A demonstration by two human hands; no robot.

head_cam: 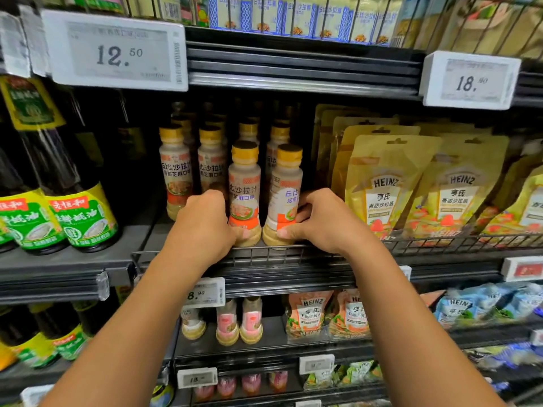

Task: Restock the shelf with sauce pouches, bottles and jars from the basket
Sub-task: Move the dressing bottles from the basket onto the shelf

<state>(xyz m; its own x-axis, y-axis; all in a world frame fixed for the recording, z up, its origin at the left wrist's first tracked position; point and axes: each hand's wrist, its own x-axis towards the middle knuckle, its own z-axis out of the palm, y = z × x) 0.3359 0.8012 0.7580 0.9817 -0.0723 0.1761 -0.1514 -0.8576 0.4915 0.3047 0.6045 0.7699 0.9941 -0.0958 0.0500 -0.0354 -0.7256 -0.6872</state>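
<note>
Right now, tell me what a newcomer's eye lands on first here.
Two hands meet at the middle shelf's front edge, the left hand and right hand each gripping a yellow-capped dressing bottle. Above left hangs a large price tag reading 12.50. To the right stand golden Heinz pouches, and dark green-labelled sauce bottles fill the left.

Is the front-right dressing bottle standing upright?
Upright: the yellow-capped dressing bottle stands base-down behind the shelf's wire rail, cap up, right hand gripping it.

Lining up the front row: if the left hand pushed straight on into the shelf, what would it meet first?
Probably the front-left dressing bottle that the left hand already touches, then the bottles behind; depth is unclear.
</note>
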